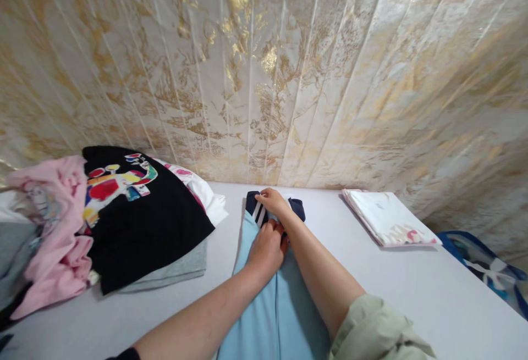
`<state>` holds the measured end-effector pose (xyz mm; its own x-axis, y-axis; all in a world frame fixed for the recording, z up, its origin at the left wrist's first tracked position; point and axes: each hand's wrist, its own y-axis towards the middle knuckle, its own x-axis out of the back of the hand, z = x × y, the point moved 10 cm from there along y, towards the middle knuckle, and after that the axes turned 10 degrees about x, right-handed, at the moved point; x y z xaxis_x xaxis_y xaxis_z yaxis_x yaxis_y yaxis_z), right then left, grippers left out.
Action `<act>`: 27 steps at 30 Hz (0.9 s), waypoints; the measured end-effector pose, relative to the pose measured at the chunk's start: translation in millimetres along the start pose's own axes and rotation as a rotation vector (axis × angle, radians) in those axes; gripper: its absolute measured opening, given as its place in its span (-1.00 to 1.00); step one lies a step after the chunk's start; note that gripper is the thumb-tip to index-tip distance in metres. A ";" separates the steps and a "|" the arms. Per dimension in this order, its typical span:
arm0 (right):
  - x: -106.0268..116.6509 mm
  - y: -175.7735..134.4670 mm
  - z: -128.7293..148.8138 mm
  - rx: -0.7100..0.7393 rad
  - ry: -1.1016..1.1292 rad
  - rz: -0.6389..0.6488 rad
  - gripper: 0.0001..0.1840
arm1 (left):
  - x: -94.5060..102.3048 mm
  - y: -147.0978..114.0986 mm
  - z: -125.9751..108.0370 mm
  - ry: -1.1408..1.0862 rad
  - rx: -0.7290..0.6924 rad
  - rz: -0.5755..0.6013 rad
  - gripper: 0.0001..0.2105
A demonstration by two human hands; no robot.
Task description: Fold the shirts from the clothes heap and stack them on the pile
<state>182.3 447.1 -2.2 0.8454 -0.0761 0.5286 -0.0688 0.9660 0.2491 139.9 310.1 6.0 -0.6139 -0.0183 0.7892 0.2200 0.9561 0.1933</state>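
A light blue garment point(256, 316) with navy parts bearing white stripes lies lengthwise before me on the white table. My right hand point(273, 204) reaches to its far end, fingers closed on the navy striped cloth point(252, 204). Just nearer to me, my left hand point(268, 247) rests on the garment, its fingers curled into the fabric below the stripes. My wrists are close together, and some of the left fingertips are hidden. Another bit of navy cloth point(297, 208) shows to the right of my right wrist.
On the left is a heap with a black printed T-shirt point(144, 222), a pink garment point(61, 239) and grey cloth point(181, 266). A folded white garment point(388, 217) lies at the right. Beyond the table's right edge sits a blue-trimmed clear bag point(487, 266). A gold-patterned curtain point(264, 85) hangs behind.
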 end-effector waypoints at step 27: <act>-8.1 -12.7 -8.6 0.003 0.489 0.034 -0.71 | 40.3 69.2 108.8 -0.159 0.413 -0.105 -0.81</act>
<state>180.8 437.5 -16.6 0.9923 0.0810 0.0932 -0.1014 0.9653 0.2406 47.9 407.3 -12.3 -0.7326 -0.1071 0.6722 -0.1506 0.9886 -0.0065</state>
